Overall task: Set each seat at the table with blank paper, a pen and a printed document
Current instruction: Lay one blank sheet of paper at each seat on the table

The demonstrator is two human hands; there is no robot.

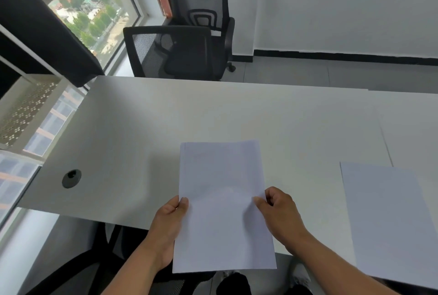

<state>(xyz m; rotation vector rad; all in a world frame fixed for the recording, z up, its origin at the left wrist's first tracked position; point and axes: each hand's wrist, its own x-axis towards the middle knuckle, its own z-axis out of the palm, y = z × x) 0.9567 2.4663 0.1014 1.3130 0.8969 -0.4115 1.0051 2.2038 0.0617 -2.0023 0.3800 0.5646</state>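
both forearms are bare to the frame edge, with no sleeves, and the hands [279,214] ungloved.

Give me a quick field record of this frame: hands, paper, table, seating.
left hand: grips left edge of the held paper stack
right hand: pinches its right edge
held paper stack: blank side up, partly over the table near edge
second paper: lies at the right, overhanging the near edge
pen: none visible
cable grommet: left part of the tabletop
chairs: two black mesh, far side
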